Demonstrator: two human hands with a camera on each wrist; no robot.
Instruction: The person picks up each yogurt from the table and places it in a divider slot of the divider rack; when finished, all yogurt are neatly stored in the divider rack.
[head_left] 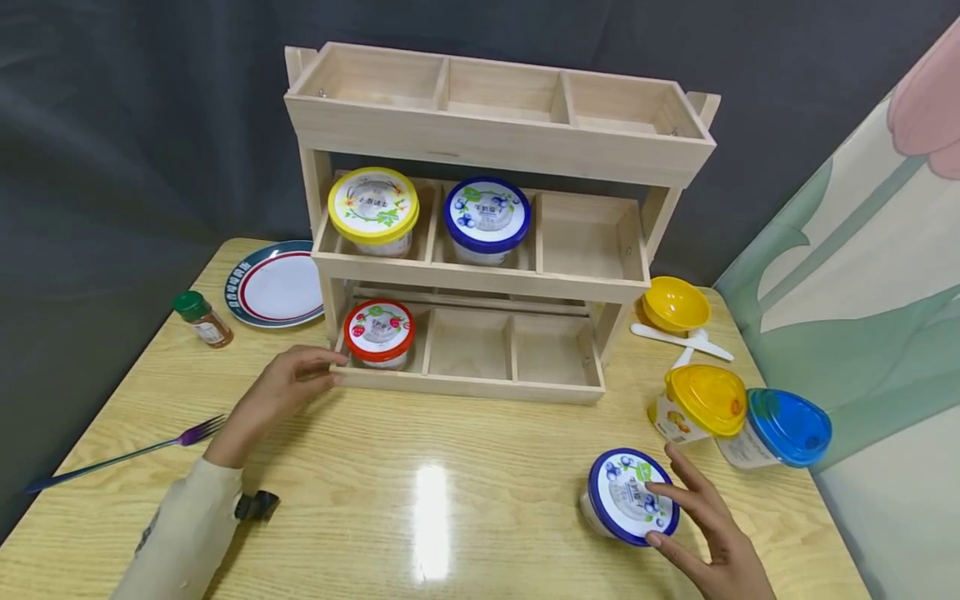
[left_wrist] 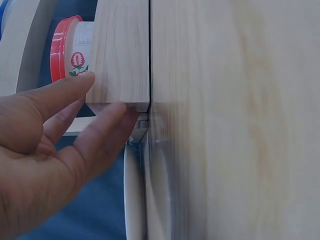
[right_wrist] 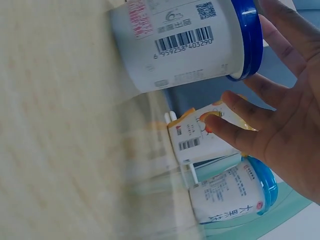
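In the head view my left hand [head_left: 300,375] is at the lower left corner of a wooden three-tier rack [head_left: 465,385], fingers loosely extended. Its fingertips are right at the corner of the bottom tray [left_wrist: 122,60] in the left wrist view. A red-lidded strawberry tub [head_left: 379,330] sits in that tray's left compartment. At the right, my right hand [head_left: 708,525] reaches over a blue-lidded blueberry tub [head_left: 626,500] standing on the table, fingers spread around the lid's near right side. In the right wrist view the tub [right_wrist: 185,47] shows its barcode, with fingers beside the lid.
A yellow-lidded tub [head_left: 372,208] and another blue-lidded tub [head_left: 487,218] fill two middle-tier compartments. Right of the rack are a yellow bowl [head_left: 677,303], white cutlery [head_left: 678,340], a yellow-lidded container [head_left: 705,402] and a blue-lidded one [head_left: 787,429]. Plate [head_left: 281,287], spice jar [head_left: 202,318] and fork [head_left: 135,450] lie left.
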